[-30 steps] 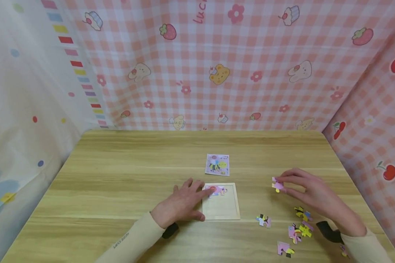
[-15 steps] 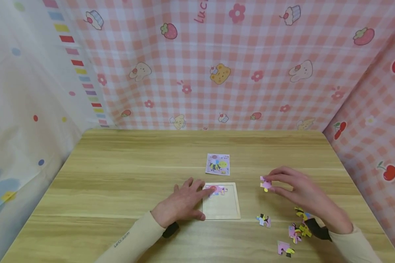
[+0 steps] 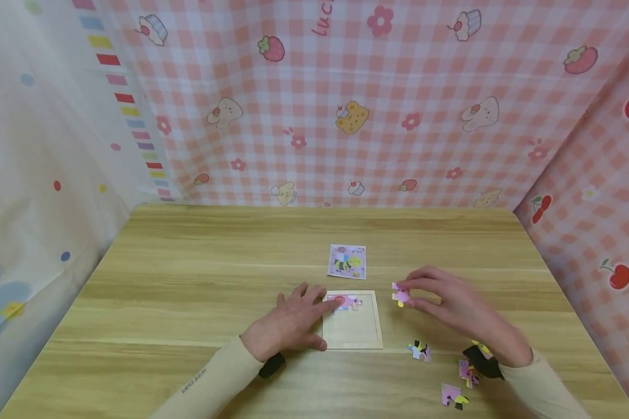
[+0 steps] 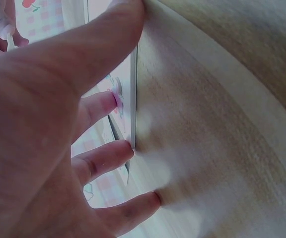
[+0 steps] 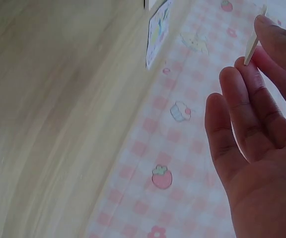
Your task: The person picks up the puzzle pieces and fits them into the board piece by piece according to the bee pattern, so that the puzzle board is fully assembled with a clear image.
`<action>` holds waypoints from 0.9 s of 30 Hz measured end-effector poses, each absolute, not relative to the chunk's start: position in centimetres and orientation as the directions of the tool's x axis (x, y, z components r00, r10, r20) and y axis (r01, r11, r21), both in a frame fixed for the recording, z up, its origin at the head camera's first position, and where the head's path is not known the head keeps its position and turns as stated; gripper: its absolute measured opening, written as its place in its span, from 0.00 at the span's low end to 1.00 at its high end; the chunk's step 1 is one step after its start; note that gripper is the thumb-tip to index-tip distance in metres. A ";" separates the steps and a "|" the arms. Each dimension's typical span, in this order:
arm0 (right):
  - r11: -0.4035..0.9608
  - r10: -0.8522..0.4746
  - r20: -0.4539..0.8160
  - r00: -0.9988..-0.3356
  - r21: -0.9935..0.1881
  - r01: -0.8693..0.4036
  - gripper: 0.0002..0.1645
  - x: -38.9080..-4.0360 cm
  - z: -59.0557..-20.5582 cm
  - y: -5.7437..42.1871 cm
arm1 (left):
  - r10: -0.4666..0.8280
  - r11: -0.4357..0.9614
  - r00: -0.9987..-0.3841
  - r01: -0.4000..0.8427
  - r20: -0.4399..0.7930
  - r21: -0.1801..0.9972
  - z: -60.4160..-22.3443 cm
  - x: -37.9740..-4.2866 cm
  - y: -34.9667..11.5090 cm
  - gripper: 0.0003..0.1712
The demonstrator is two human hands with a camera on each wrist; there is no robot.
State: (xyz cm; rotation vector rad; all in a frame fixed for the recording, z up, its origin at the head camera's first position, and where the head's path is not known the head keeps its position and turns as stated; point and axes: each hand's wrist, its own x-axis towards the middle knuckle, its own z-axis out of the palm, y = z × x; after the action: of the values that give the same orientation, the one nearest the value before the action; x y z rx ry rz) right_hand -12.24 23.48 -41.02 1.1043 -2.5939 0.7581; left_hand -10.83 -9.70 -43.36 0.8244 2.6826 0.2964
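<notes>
My left hand [image 3: 288, 326] lies with spread fingers over the left edge of a shallow wooden puzzle tray [image 3: 353, 333]. Its index fingertip touches the joined pink puzzle pieces [image 3: 350, 302] in the tray's upper left, and the thumb is at the lower left corner. In the left wrist view, the fingers [image 4: 103, 161] reach out nearly straight along the tray's edge. Just right of the tray, my right hand [image 3: 451, 299] pinches a pink and yellow puzzle piece [image 3: 400, 295] above the table. That piece [image 5: 250, 49] appears edge-on between thumb and fingertips in the right wrist view.
A square bee picture card [image 3: 347, 262] lies behind the tray. Loose puzzle pieces are on the table at right: a black, white and blue one [image 3: 418, 351], a pink one [image 3: 451, 396], and others [image 3: 468, 373] partly hidden beneath my right wrist. Checked cloth [image 3: 293, 105] hangs behind the table.
My right hand has moved left toward the tray, carrying the pinched puzzle piece. The left hand has stayed put on the tray.
</notes>
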 end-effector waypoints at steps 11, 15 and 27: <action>0.554 -0.647 0.342 -0.682 -0.404 -0.728 0.19 -12.9 -42.1 21.3 | 0.566 0.819 -0.785 0.499 -0.253 0.285 -43.3 -10.8 -9.6 0.50; 0.566 -0.651 0.303 -0.696 -0.417 -0.711 0.18 -12.9 -42.2 20.7 | 0.560 0.824 -0.786 0.493 -0.262 0.280 -43.2 -10.8 -9.6 0.50; 0.593 -0.669 0.214 -0.712 -0.425 -0.684 0.17 -13.5 -42.8 19.6 | 0.560 0.823 -0.786 0.493 -0.260 0.282 -43.2 -10.8 -9.6 0.51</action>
State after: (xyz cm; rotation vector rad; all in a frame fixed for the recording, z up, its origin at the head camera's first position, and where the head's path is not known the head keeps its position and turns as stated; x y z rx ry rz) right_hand -13.47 19.59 -42.78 1.1791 -2.7754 0.7619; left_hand -10.77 -9.57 -43.21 0.7974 2.6734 0.2838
